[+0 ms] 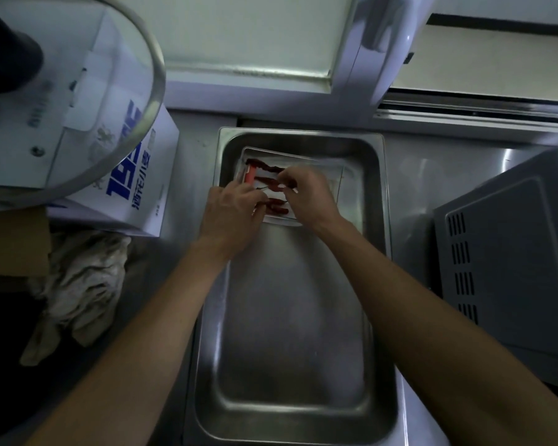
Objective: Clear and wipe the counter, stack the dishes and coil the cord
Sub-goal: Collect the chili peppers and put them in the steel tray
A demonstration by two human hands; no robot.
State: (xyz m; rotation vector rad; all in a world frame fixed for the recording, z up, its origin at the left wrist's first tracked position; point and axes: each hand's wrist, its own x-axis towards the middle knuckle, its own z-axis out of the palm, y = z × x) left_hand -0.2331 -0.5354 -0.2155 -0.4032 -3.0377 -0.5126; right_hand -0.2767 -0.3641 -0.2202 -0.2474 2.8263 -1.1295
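Observation:
A deep steel pan (290,317) lies lengthwise on the steel counter. At its far end sits a clear plastic packet (332,175) holding several dried red chillies (261,165). My left hand (229,210) is over the packet's near left corner, its fingers curled at the edge. My right hand (306,191) is over the packet's middle, and its fingertips pinch a chilli or the packet film; which one I cannot tell. Both forearms reach in over the pan.
A white carton with blue print (136,175) stands left of the pan, a glass lid (116,123) above it. A crumpled grey cloth (81,284) lies at near left. A grey appliance (509,268) with vent slots stands at right. A window frame (248,72) runs behind.

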